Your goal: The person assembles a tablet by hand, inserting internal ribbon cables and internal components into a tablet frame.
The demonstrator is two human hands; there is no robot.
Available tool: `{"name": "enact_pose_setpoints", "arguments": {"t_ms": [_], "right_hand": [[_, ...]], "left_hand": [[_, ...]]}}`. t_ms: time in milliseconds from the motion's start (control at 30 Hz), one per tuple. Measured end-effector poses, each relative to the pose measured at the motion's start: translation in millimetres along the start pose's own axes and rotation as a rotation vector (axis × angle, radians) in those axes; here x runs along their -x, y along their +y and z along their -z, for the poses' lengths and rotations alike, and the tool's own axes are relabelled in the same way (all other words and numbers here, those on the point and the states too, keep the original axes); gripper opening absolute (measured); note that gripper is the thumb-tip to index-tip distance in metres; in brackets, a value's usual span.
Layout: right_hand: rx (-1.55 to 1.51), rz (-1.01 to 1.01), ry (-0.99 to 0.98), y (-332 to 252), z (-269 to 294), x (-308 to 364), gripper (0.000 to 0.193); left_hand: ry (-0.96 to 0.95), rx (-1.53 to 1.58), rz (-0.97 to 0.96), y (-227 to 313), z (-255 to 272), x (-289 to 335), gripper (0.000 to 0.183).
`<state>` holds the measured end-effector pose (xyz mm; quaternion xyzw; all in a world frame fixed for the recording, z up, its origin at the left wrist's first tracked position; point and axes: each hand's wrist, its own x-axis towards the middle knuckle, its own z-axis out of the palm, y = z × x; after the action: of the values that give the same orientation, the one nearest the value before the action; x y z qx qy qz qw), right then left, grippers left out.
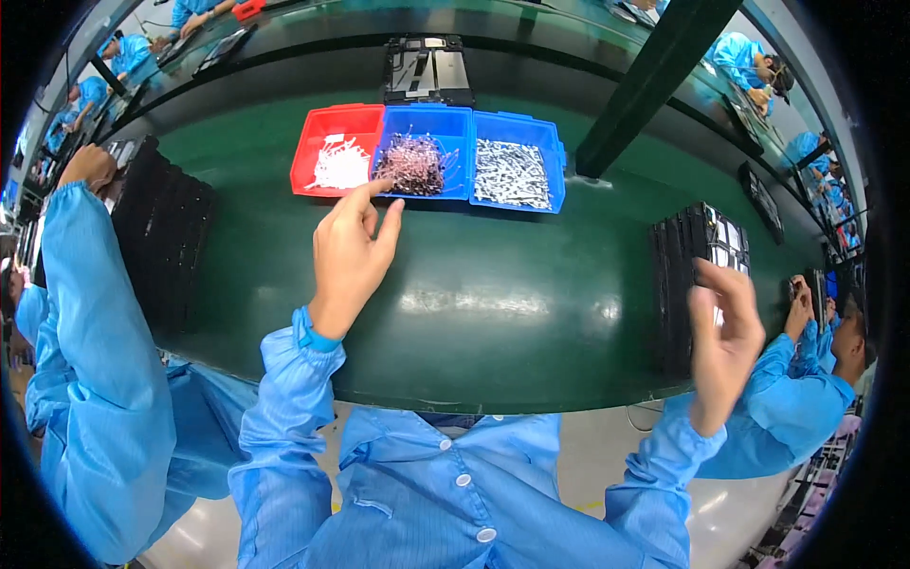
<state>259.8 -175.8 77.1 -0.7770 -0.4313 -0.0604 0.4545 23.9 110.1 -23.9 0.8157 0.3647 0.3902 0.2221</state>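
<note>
My left hand (pixel 353 248) is over the green bench at the front of the bins, thumb and forefinger apart, with nothing visible between them. Its forefinger reaches the front edge of the middle blue bin (pixel 458 190), where a tangle of small pink and dark wired parts (pixel 415 163) lies. At the right, my right hand (pixel 728 332) is slightly blurred beside a row of upright black flat units (pixel 671 275). Its fingers curl with a gap to the thumb, and no held thing shows. The hand hides part of the row's front unit.
A red bin (pixel 305 156) of white pieces and a blue bin (pixel 557 180) of black-and-white strips flank the middle one. Behind stands a flat black-and-silver unit (pixel 428 71). A dark post (pixel 645 95) rises at back right. More black units (pixel 166 228) stand left, beside a co-worker's arm (pixel 104 284).
</note>
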Motion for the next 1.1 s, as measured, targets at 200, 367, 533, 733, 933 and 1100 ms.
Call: {"name": "enact_pose_setpoints", "arguments": {"t_ms": [200, 367, 533, 733, 933, 1100], "right_hand": [[-0.284, 0.158, -0.284, -34, -144, -83, 0.023], [-0.099, 0.173, -0.202, -22, -234, -180, 0.028], [0.208, 0.209, -0.468, -5, -319, -241, 0.057], [0.274, 0.447, -0.886, 36, -398, -262, 0.087], [0.116, 0.745, -0.799, 18, -391, -268, 0.078], [-0.859, -0.462, -0.814, -18, -378, -265, 0.047]], "left_hand": [[0.184, -0.141, -0.082, -26, -4, -2, 0.029], [0.235, -0.126, -0.262, -32, -10, -10, 0.021], [0.222, -0.021, -0.182, -29, -6, -5, 0.022], [0.283, 0.228, -0.096, -38, -9, -1, 0.032], [0.230, 0.688, 0.160, -33, -1, -4, 0.020], [0.068, 1.024, 0.269, -33, 6, -5, 0.017]]}}
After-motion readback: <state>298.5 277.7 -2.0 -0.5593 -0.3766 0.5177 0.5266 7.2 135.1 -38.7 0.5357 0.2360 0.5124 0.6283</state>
